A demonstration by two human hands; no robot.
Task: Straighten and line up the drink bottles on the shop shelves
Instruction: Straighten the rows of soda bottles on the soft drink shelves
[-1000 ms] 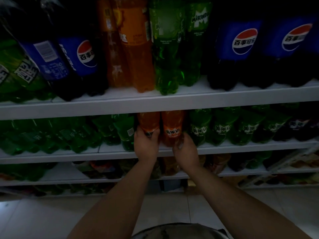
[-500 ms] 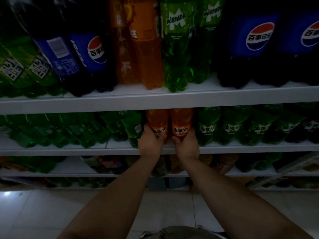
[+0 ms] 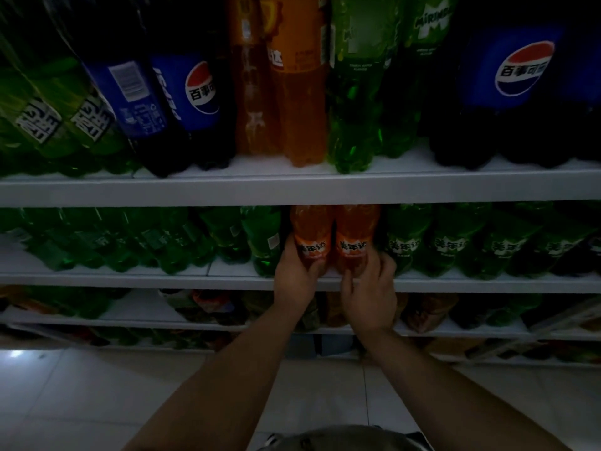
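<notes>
**Q:** Hand status?

**A:** Left hand (image 3: 294, 278): fingers curled round the lower body of the left orange bottle (image 3: 310, 234), thumb across the front, below the label. Right hand (image 3: 370, 299): grips the btm of the right orange bottle (image 3: 354, 232). Its thumb is on the near face and its fingers (image 3: 387, 265) wrap round the bottle's right side.

**Q:** Bottle pos.?

**A:** Both stand upright on the second shelf (image 3: 130, 280), mid-row, at the front edge. They are side by side, touching or nearly so; can't tell which. Labels face the near side. Their tops are hidden behind the top shelf (image 3: 195, 190).

**Q:** Adjacent stock, same shelf?

**A:** Left: small green bottles (image 3: 263, 242), labels turned various ways. Right: green bottles w/ white label text (image 3: 403, 244), in a row, labels forward.

**Q:** Top shelf, left to right?

**A:** Large green bottles (image 3: 48, 125), then cola bottles (image 3: 198, 102) w/ blue labels, one showing its barcode side. Next come large orange bottles (image 3: 299, 92) and light-green bottles (image 3: 354, 92). Far-right cola bottles (image 3: 520, 86) have the logo forward.

**Q:** Below?

**A:** Lower shelves (image 3: 146, 315) hold stock too dark to ID. Pale tiled floor (image 3: 65, 402) on the near side.
</notes>
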